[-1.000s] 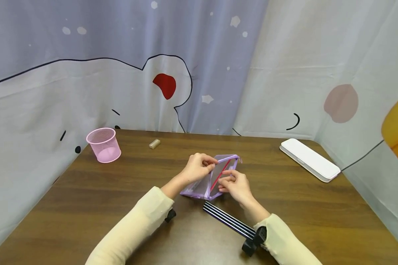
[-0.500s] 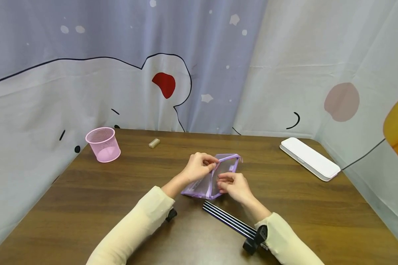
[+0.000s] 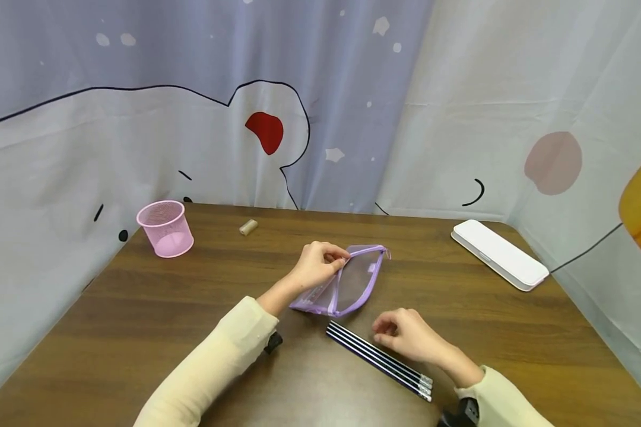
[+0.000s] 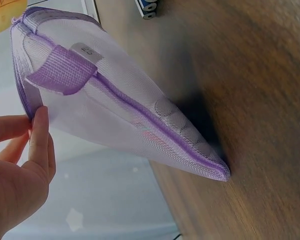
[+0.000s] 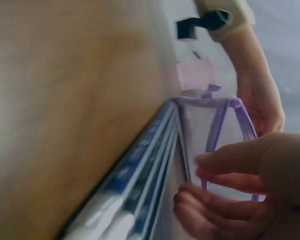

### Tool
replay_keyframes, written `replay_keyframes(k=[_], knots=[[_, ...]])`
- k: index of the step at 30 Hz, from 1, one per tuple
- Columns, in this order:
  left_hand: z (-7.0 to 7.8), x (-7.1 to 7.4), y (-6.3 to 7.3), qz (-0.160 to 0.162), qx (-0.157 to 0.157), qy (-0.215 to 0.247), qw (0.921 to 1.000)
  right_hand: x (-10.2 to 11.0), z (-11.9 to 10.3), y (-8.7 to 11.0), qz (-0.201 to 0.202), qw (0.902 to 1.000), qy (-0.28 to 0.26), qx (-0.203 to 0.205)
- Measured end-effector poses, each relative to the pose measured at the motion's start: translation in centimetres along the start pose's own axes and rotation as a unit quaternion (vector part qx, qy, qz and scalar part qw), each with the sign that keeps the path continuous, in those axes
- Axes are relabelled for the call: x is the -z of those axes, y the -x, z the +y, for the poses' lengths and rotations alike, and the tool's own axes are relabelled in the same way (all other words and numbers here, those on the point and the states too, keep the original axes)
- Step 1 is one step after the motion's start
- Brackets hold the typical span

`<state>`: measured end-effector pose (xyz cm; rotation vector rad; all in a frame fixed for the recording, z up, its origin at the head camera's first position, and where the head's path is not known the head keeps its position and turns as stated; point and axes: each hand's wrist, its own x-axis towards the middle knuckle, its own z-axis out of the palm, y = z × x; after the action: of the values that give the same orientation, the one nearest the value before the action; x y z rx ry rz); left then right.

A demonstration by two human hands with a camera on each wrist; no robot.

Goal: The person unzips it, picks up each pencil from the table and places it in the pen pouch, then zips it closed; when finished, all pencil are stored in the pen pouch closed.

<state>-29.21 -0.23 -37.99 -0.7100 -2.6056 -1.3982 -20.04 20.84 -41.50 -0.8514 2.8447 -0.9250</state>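
Note:
My left hand [image 3: 316,265] pinches the upper edge of a purple mesh zip pouch [image 3: 320,296], whose mouth gapes. In the left wrist view, thumb and fingers grip the rim of the pouch [image 4: 105,105], and a faint reddish streak shows through the mesh. Just right of several dark-and-white striped pencils [image 3: 376,360] hovers my right hand [image 3: 406,335], fingers loosely bent with nothing between them. The right wrist view has those pencils [image 5: 140,175] lying side by side on the table, close to my right hand [image 5: 240,185].
A pink mesh pen cup [image 3: 167,228] stands at the back left of the wooden table [image 3: 219,261]. Near the back edge lies a small beige block [image 3: 248,227]. At the back right is a long white case [image 3: 499,255]. A printed curtain [image 3: 342,107] hangs behind.
My right hand put a thin red stick down into the pouch, let go, and moved back right beside the striped pencils. My left hand has kept its grip on the pouch.

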Motion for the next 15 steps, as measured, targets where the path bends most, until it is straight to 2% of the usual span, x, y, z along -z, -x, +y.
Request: replay_keyframes(k=[3, 7, 15], knots=[[-0.1, 0.1, 0.0, -0.003, 0.000, -0.004, 1.0000, 0.0, 0.1, 1.4, -0.021, 0.9983, 0.046, 0.030], [-0.2, 0.1, 0.0, -0.002, 0.001, -0.005, 1.0000, -0.1, 0.0, 2.3, -0.013, 0.9938, 0.097, 0.053], [-0.2, 0.2, -0.1, -0.002, -0.003, -0.005, 1.0000, -0.8, -0.5, 2.6, 0.020, 0.9829, 0.181, 0.029]])
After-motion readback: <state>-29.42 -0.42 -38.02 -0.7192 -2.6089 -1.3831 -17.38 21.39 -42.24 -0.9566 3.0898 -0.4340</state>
